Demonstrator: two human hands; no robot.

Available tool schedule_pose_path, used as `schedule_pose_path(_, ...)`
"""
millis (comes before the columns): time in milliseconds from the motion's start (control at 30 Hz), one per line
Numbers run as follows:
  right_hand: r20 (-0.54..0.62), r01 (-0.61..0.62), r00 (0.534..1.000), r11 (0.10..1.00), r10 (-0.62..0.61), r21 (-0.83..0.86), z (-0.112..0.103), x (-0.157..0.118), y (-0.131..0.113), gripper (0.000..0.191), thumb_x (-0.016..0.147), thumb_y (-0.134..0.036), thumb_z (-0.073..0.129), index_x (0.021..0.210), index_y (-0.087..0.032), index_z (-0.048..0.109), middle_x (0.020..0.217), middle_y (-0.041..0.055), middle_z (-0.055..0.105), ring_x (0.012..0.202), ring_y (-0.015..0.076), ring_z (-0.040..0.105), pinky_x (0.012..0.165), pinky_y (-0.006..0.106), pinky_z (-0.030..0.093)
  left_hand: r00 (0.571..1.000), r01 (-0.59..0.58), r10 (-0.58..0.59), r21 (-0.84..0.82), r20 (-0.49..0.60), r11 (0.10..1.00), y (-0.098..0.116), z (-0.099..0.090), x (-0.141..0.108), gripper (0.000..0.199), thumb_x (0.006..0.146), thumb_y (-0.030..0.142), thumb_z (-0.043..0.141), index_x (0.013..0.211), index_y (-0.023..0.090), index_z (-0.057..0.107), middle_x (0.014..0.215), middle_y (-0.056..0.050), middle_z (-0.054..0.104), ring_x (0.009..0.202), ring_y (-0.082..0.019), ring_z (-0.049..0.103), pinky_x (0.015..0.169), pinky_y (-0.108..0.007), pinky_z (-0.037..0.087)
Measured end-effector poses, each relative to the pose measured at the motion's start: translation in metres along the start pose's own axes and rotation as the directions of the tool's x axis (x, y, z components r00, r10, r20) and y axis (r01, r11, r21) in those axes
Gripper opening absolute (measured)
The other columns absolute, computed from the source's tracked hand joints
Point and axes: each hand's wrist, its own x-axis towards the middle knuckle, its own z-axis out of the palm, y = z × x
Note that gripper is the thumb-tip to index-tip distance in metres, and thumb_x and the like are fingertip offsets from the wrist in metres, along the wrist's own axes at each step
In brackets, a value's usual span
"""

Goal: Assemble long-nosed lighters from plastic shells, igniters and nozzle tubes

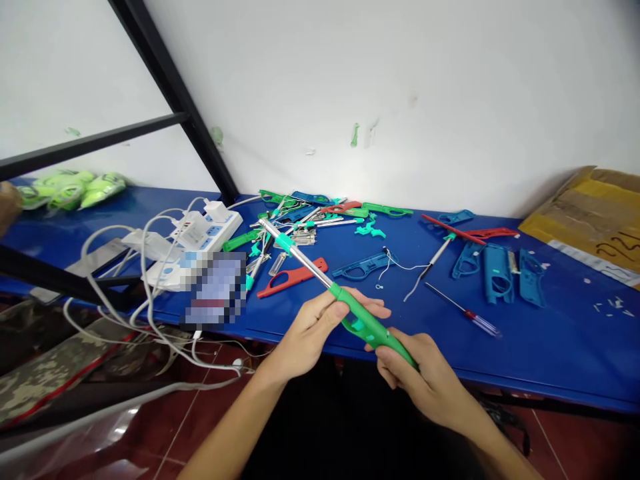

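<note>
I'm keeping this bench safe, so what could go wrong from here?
The metal tube of the green-handled tool extends toward the loose metal pieces, so a swing might scatter them. White cables hang off the front edge of the table; a snag could drag the power strip. The screwdriver lies loose, so a bump could roll it.

L grip [315, 328], R grip [423, 373] curled (L fwd).

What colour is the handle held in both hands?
The handle is green, as the head view shows.
</note>
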Motion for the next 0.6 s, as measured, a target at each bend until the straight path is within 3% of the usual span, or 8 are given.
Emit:
schedule_pose_path(67,-0.079,0.062,0.994,0.991,-0.071,-0.115,0.006,-0.001,0.003,0.051,0.117,-0.052,0.043,0.081,-0.022,0.062,0.065,-0.0034,0.062,0.056,0.0109,0.056,0.064,0.027,0.043,0.999,-0.024,0.026,-0.043,0.033,0.999,0.001,-0.011,0.004,0.050,0.107,0.056,0.065,0.147,0.026,0.067,0.147,-0.016,0.073,0.138,-0.036,0.070,0.117,-0.052,0.055)
schedule_pose_path(133,-0.108,0.101,0.987,0.978,-0.122,-0.184,0.010,-0.001,0.007,0.050,0.117,-0.051,0.041,0.082,-0.022,0.063,0.066,-0.0033,0.061,0.056,0.0115,0.056,0.064,0.028,0.042,0.990,-0.115,0.106,-0.090,-0.095,0.989,0.003,-0.020,0.011,0.071,0.102,0.067,0.067,0.162,0.031,0.052,0.160,-0.016,0.063,0.139,-0.036,0.069,0.117,-0.054,0.056)
schedule_pose_path(233,-0.122,0.108,0.982,0.964,-0.141,-0.242,0.011,0.001,0.011,0.051,0.118,-0.051,0.039,0.083,-0.023,0.063,0.067,-0.0035,0.060,0.055,0.0117,0.055,0.062,0.028,0.041,0.910,-0.233,0.170,-0.128,-0.377,0.964,0.005,-0.027,0.022,0.064,0.104,0.071,0.060,0.151,0.028,0.061,0.151,-0.016,0.071,0.128,-0.033,0.076,0.115,-0.054,0.057)
schedule_pose_path(300,-0.121,0.099,0.983,0.959,-0.135,-0.267,0.010,0.002,0.012,0.053,0.118,-0.052,0.039,0.078,-0.023,0.060,0.065,-0.0034,0.060,0.055,0.0119,0.054,0.062,0.029,0.042,0.871,-0.262,0.167,-0.148,-0.463,0.954,0.004,-0.027,0.026,0.053,0.104,0.065,0.066,0.135,0.023,0.070,0.133,-0.015,0.080,0.115,-0.031,0.081,0.113,-0.054,0.058)
schedule_pose_path(367,-0.113,0.093,0.985,0.957,-0.128,-0.275,0.010,0.004,0.012,0.056,0.117,-0.054,0.039,0.075,-0.023,0.058,0.063,-0.0034,0.059,0.053,0.0121,0.053,0.062,0.029,0.041,0.849,-0.275,0.158,-0.166,-0.504,0.947,0.001,-0.023,0.028,0.045,0.100,0.060,0.075,0.123,0.021,0.075,0.115,-0.012,0.085,0.105,-0.029,0.083,0.110,-0.053,0.058)
schedule_pose_path(433,-0.104,0.086,0.988,0.960,-0.117,-0.266,0.009,0.005,0.012,0.057,0.117,-0.056,0.038,0.075,-0.023,0.059,0.061,-0.0036,0.058,0.052,0.0121,0.052,0.061,0.029,0.041,0.829,-0.280,0.145,-0.178,-0.540,0.943,-0.003,-0.019,0.028,0.042,0.099,0.058,0.077,0.118,0.021,0.076,0.111,-0.010,0.086,0.104,-0.028,0.082,0.110,-0.051,0.058)
schedule_pose_path(600,-0.081,0.064,0.993,0.977,-0.082,-0.205,0.007,0.005,0.015,0.057,0.116,-0.058,0.038,0.084,-0.021,0.067,0.062,-0.0039,0.058,0.052,0.0116,0.052,0.063,0.029,0.043,0.824,-0.307,0.170,-0.173,-0.540,0.936,0.002,-0.022,0.026,0.051,0.104,0.063,0.066,0.134,0.023,0.074,0.143,-0.014,0.076,0.114,-0.027,0.079,0.110,-0.048,0.058)
